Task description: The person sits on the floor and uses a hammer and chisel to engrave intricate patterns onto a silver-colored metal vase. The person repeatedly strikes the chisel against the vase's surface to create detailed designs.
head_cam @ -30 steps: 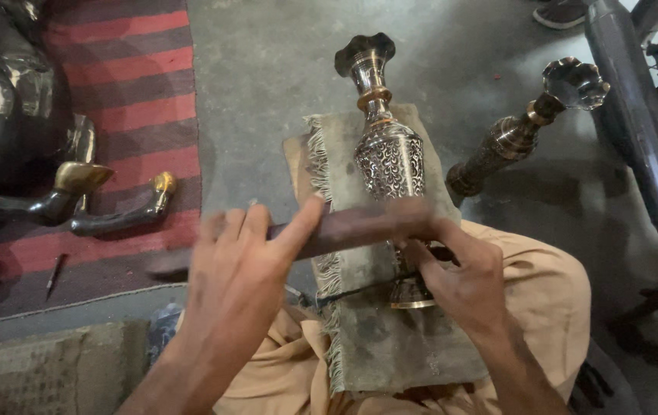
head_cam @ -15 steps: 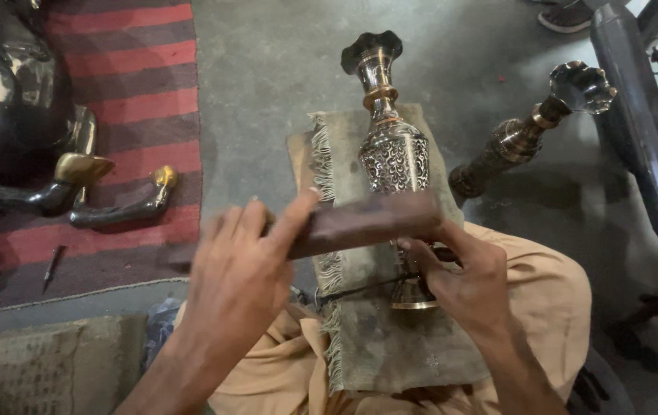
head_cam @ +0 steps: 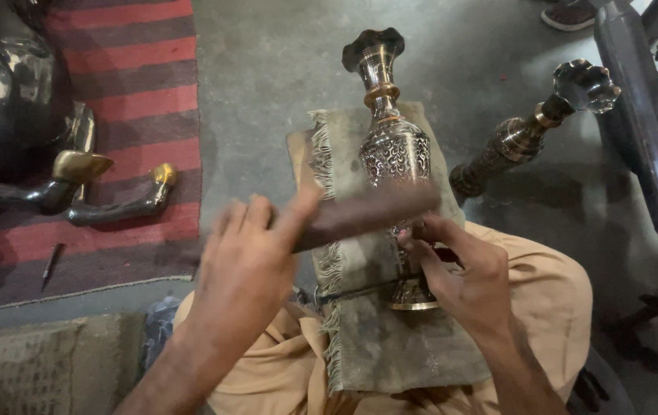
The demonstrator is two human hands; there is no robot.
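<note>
- Nearest us, our left hand (head_cam: 248, 265) has its fingers (head_cam: 256, 219) wrapped around one end of a dark bar (head_cam: 367, 215), thumb laid along its top; the bar looks blurred, so we judge it is mid-stroke.
- Our right hand (head_cam: 463, 273) sits just beyond the bar's far end. Its fingers (head_cam: 421, 246) are pinched narrow on something small against the vase (head_cam: 394, 154); we cannot tell what it is, as the bar hides it.
- The vase lies on its side on a fringed cloth (head_cam: 367, 338) over our lap, foot just under the right fingers, mouth pointing away.
- We judge the step in hand to be working the vase's patterned belly, with the bar driving whatever the right fingers steady.
- The next move calls for keeping the right fingers still and clear of the bar, and the vase from rolling on the cloth.
- Past the right fingers, a second vase (head_cam: 529, 134) lies on the floor (head_cam: 267, 69).
- Off beyond the left fingers, dark metal pieces (head_cam: 75, 188) rest on a striped rug (head_cam: 129, 100).
</note>
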